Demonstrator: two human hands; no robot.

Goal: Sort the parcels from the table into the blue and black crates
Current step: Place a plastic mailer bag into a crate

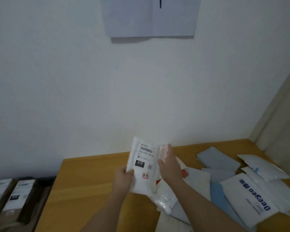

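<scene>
I hold a white parcel [143, 166] upright above the table [84, 178], my left hand [123, 179] pinching its lower edge and my right hand [169, 166] curled round its side, reading its label so I can choose a crate.
</scene>
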